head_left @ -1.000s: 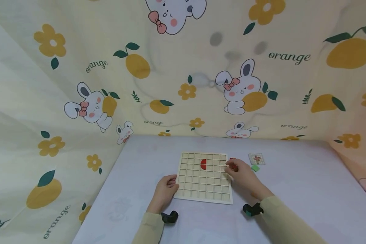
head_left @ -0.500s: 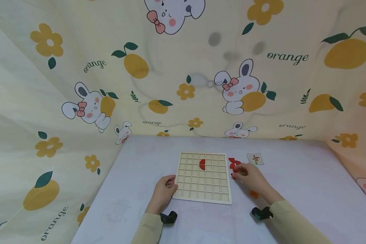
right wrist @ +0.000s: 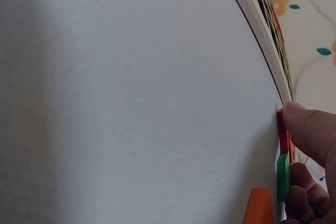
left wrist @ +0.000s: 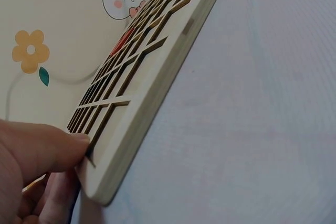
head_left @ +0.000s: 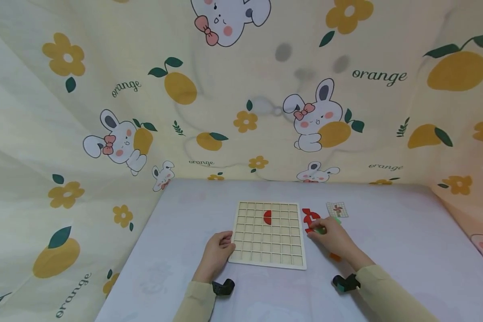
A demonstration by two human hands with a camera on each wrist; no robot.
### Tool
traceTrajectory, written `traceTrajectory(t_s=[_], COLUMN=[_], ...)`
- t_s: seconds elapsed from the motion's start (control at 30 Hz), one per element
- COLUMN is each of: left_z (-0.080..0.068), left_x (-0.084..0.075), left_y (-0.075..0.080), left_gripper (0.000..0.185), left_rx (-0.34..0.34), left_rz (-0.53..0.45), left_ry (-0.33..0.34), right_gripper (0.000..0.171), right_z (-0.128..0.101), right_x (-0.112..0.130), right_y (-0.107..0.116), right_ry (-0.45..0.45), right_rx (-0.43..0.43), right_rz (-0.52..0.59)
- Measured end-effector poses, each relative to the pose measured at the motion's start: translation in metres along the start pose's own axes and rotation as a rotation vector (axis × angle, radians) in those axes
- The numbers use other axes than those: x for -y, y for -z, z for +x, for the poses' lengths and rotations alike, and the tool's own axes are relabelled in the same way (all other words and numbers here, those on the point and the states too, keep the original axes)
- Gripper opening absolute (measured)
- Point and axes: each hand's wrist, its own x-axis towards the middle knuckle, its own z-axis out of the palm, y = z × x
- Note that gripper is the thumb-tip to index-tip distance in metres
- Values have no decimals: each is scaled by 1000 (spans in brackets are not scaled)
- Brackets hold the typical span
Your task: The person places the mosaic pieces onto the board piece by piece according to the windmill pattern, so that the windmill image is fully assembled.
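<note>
A pale wooden grid board [head_left: 265,246] lies on the table with a red half-round piece [head_left: 268,217] set in its upper part. My left hand [head_left: 218,250] grips the board's left edge near the front corner, thumb over the rim, as the left wrist view also shows. Just off the board's right side, my right hand [head_left: 333,235] pinches a small red piece [right wrist: 283,129] between thumb and fingers, low at the tabletop. A green piece [right wrist: 283,177] stands out next to it, close by the curled fingers. Other red pieces [head_left: 309,215] lie beyond the fingertips.
An orange block [head_left: 335,257] sits under the right wrist. A small patterned card [head_left: 337,209] lies at the back right, with another green piece [head_left: 337,219] partly behind the hand. A printed cloth [head_left: 233,89] hangs behind the table.
My right hand has come from the board's right edge, rightward and nearer to me, down to the red pieces, and now pinches one. The left hand keeps its hold on the board.
</note>
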Motion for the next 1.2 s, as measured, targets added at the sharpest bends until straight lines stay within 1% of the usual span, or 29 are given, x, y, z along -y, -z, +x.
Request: traceTrajectory(t_s=[0.33,0.6,0.8,1.0,1.2], left_z=[-1,0,2,0,0], left_x=[-1,1,1,0,-1], left_y=[-2,-3,-3,-1,0], left_gripper=[45,45,45,43,44], left_rx=[-2,2,-6,2,3], left_rz=[11,-8,-4,19,13], left_ry=[-4,8,11,-19,-18], right_gripper=[30,27,30,26,23], right_z=[-3,-3,-4,-7,-9], right_x=[0,3,8,13,17], right_y=[0,-2,-3,-6,-7], right_ry=[-44,-66,-40,-28,-29], right_rx=[-5,-11,-30,-39,-36], right_rz=[-16,-29,-66,-91,-123])
